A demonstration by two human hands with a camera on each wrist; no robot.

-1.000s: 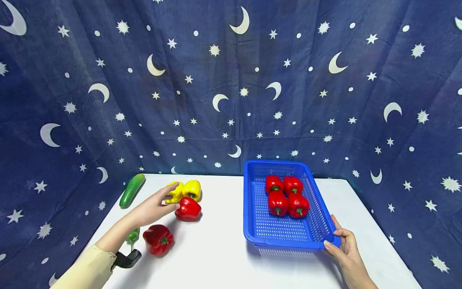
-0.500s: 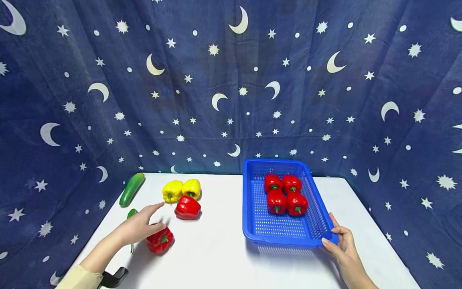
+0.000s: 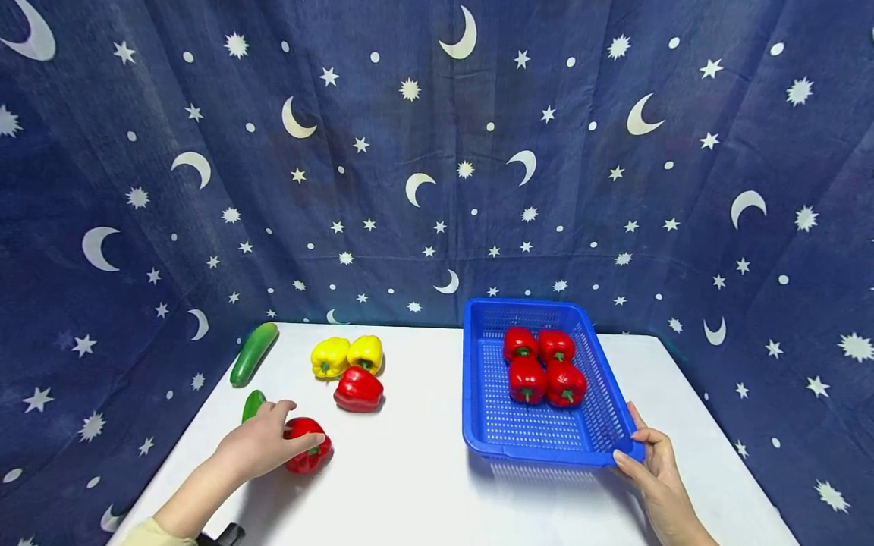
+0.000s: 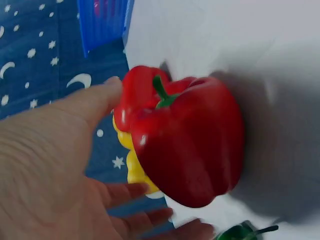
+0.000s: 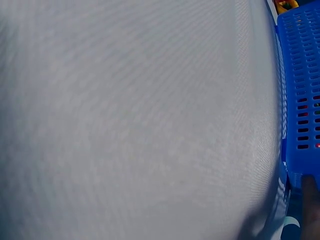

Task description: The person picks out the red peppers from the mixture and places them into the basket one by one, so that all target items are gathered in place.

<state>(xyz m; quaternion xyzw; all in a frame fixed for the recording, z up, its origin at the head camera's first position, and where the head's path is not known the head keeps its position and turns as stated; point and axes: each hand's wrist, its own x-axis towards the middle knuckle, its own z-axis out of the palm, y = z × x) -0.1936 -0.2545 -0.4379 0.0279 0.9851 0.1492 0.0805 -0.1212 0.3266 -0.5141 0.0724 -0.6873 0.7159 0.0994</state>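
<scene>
On the white table (image 3: 410,485), six glossy red bell peppers can be counted: four red bell peppers (image 3: 528,381) are clustered inside the one blue perforated plastic basket (image 3: 529,438), and two are placed outside it, at the left. The nearer red bell pepper (image 4: 195,140) is flanked by the left hand (image 3: 256,446), whose thumb and fingers are spread around it; whether it is touched cannot be told. The basket's near right corner is gripped by the right hand (image 3: 655,470), the thumb laid over the rim. The farther red bell pepper (image 3: 359,389) is set close in front of two yellow bell peppers (image 3: 331,358). One long green cucumber (image 3: 254,354) is seen at the far left. One smaller green vegetable (image 3: 253,404) is partly hidden by the left hand. A black object (image 3: 231,535) beside the left wrist is cut off by the lower edge. In the right wrist view, the right hand is mostly cut off, and red is glimpsed only through the basket's slots.
</scene>
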